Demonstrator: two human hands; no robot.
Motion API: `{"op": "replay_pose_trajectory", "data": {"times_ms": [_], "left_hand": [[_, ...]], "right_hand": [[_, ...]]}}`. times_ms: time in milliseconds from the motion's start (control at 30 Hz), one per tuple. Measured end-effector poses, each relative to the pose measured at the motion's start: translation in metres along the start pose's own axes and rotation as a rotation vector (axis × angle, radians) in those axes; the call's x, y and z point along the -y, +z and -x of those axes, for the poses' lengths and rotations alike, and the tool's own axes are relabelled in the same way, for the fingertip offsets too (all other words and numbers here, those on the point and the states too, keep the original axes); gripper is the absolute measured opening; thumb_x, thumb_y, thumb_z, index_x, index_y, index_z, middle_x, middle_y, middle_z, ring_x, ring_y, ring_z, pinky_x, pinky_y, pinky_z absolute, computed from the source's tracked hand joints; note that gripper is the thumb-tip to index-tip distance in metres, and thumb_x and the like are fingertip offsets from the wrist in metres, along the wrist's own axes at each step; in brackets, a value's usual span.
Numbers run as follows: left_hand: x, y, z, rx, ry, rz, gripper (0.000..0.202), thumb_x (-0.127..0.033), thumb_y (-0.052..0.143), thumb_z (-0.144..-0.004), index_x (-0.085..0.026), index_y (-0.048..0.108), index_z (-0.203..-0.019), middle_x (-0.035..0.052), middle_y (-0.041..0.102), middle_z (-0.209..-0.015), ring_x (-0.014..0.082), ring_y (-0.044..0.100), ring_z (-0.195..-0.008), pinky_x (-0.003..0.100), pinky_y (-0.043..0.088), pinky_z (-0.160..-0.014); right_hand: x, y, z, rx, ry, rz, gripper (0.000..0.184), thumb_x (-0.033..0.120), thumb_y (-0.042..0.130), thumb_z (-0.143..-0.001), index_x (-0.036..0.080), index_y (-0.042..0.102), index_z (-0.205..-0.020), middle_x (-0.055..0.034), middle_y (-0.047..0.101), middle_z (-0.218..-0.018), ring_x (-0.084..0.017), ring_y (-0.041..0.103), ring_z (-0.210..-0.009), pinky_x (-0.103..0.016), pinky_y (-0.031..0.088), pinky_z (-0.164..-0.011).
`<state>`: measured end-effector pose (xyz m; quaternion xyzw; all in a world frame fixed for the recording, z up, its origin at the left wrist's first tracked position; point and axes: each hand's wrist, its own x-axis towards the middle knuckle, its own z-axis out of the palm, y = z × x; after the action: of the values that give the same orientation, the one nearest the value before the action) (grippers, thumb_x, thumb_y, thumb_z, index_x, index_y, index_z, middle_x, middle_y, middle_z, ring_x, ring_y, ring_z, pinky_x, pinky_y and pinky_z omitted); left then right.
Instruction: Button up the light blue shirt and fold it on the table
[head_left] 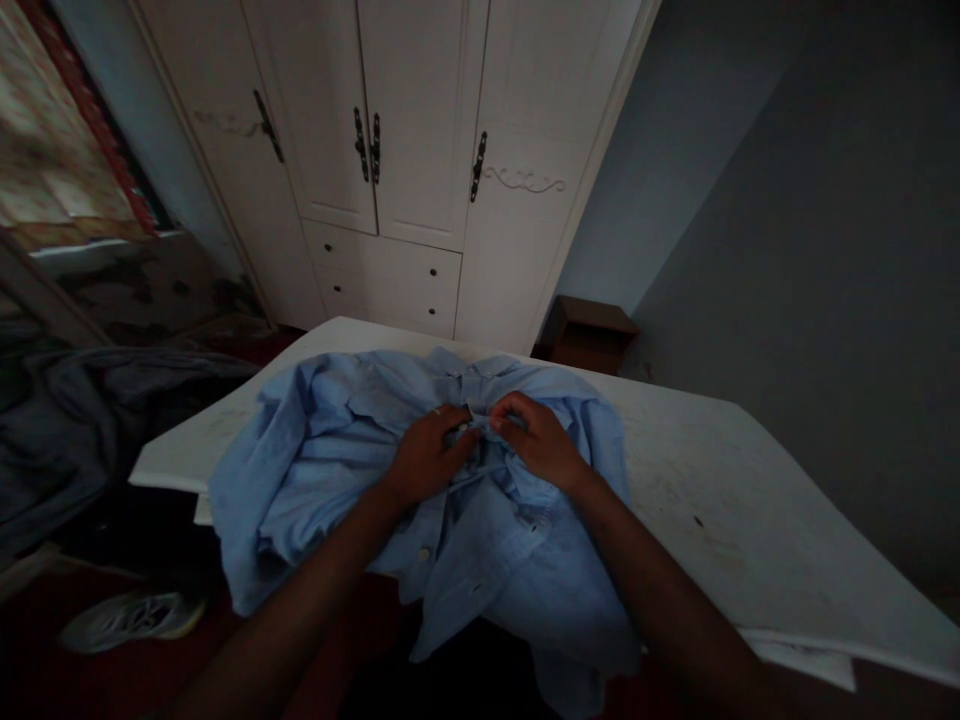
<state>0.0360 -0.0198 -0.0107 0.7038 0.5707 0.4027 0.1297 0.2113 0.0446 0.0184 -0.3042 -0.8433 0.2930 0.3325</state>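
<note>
A light blue button-up shirt (322, 480) lies spread on a white table (697, 480), its collar towards the far edge and its lower hem hanging over the near edge. My left hand (433, 452) pinches the front edge of the shirt near a pale button below the collar. Opposite it, my right hand (536, 435) has thumb and forefinger closed on the other front edge. Lower down, the two front panels lie apart, with a white button (424, 553) on the left panel and buttonholes on the right one. Exactly what sits between the fingertips is partly hidden.
A white wardrobe (420, 130) with dark handles stands behind the table. A small brown cabinet (589, 330) is beyond the table at right. Dark clothing (67, 430) is heaped at left, and a shoe (135, 620) rests on the red floor. A patterned curtain (60, 130) hangs upper left.
</note>
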Motion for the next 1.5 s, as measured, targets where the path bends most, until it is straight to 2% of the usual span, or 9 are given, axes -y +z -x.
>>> {"op": "replay_pose_trajectory", "data": {"times_ms": [200, 367, 500, 633, 767, 867, 1000, 1300, 1500], "left_hand": [[-0.002, -0.002, 0.000, -0.034, 0.015, 0.049, 0.017, -0.030, 0.052, -0.088, -0.018, 0.063, -0.083, 0.0046, 0.061, -0.083, 0.0183, 0.059, -0.081, 0.031, 0.045, -0.075], [0.000, -0.001, 0.001, -0.067, 0.044, 0.005, 0.015, -0.025, 0.051, -0.087, -0.018, 0.058, -0.076, 0.0024, 0.057, -0.077, 0.0170, 0.056, -0.076, 0.029, 0.043, -0.070], [0.003, 0.001, 0.000, -0.060, 0.064, 0.002, 0.012, -0.024, 0.051, -0.087, -0.018, 0.058, -0.078, 0.0021, 0.057, -0.079, 0.0169, 0.056, -0.078, 0.029, 0.043, -0.071], [0.001, 0.002, 0.000, -0.070, 0.036, 0.013, 0.011, -0.027, 0.053, -0.086, -0.019, 0.060, -0.088, 0.0025, 0.060, -0.083, 0.0177, 0.057, -0.080, 0.030, 0.044, -0.074], [-0.004, 0.000, 0.002, -0.074, 0.012, -0.011, 0.017, -0.031, 0.055, -0.085, -0.018, 0.061, -0.094, 0.0040, 0.060, -0.086, 0.0193, 0.058, -0.081, 0.032, 0.045, -0.075], [-0.007, -0.001, 0.003, -0.074, 0.004, -0.033, 0.020, -0.035, 0.051, -0.088, -0.018, 0.062, -0.088, 0.0046, 0.060, -0.084, 0.0197, 0.057, -0.081, 0.032, 0.044, -0.074], [-0.006, -0.002, 0.002, -0.062, -0.003, -0.014, 0.030, -0.038, 0.044, -0.093, -0.018, 0.062, -0.080, 0.0039, 0.060, -0.080, 0.0182, 0.058, -0.079, 0.031, 0.044, -0.073], [-0.002, 0.000, 0.002, -0.052, 0.021, -0.016, 0.017, -0.032, 0.052, -0.088, -0.019, 0.063, -0.087, 0.0044, 0.062, -0.086, 0.0190, 0.060, -0.084, 0.032, 0.047, -0.078], [-0.002, -0.003, 0.003, -0.024, 0.052, -0.063, 0.020, -0.030, 0.049, -0.090, -0.018, 0.061, -0.080, 0.0042, 0.059, -0.080, 0.0185, 0.058, -0.078, 0.030, 0.044, -0.071]], "right_hand": [[0.002, 0.003, 0.002, -0.010, -0.022, 0.052, 0.004, 0.021, 0.056, -0.085, 0.019, 0.058, -0.082, 0.0000, 0.064, -0.081, -0.016, 0.060, -0.079, -0.029, 0.044, -0.076], [-0.001, 0.013, 0.003, -0.054, -0.234, 0.265, 0.017, 0.034, 0.061, -0.088, 0.021, 0.063, -0.099, -0.0062, 0.066, -0.098, -0.020, 0.061, -0.095, -0.034, 0.047, -0.085], [-0.007, 0.015, 0.001, -0.067, -0.352, 0.363, 0.018, 0.033, 0.055, -0.093, 0.020, 0.068, -0.095, -0.0064, 0.069, -0.091, -0.019, 0.062, -0.088, -0.032, 0.048, -0.082], [-0.007, 0.015, 0.001, -0.080, -0.356, 0.482, 0.018, 0.028, 0.054, -0.093, 0.020, 0.071, -0.093, -0.0055, 0.072, -0.088, -0.019, 0.064, -0.084, -0.032, 0.047, -0.080], [-0.002, 0.015, 0.003, -0.125, -0.244, 0.556, 0.015, 0.024, 0.057, -0.089, 0.021, 0.072, -0.086, -0.0047, 0.073, -0.083, -0.018, 0.066, -0.078, -0.030, 0.048, -0.075], [0.001, 0.016, 0.003, -0.140, -0.163, 0.512, 0.014, 0.023, 0.059, -0.086, 0.021, 0.072, -0.084, -0.0040, 0.074, -0.083, -0.018, 0.067, -0.077, -0.028, 0.048, -0.073], [0.002, 0.018, 0.002, -0.153, -0.121, 0.287, 0.014, 0.022, 0.058, -0.085, 0.020, 0.072, -0.085, -0.0042, 0.073, -0.084, -0.018, 0.067, -0.077, -0.028, 0.048, -0.073], [0.003, 0.016, 0.000, -0.073, 0.021, -0.032, 0.017, 0.025, 0.053, -0.084, 0.019, 0.066, -0.074, 0.0005, 0.066, -0.072, -0.014, 0.060, -0.069, -0.025, 0.045, -0.068], [0.000, 0.019, 0.003, -0.098, -0.107, 0.069, 0.012, 0.028, 0.058, -0.086, 0.018, 0.066, -0.084, -0.0031, 0.068, -0.083, -0.017, 0.063, -0.080, -0.029, 0.047, -0.077]]}}
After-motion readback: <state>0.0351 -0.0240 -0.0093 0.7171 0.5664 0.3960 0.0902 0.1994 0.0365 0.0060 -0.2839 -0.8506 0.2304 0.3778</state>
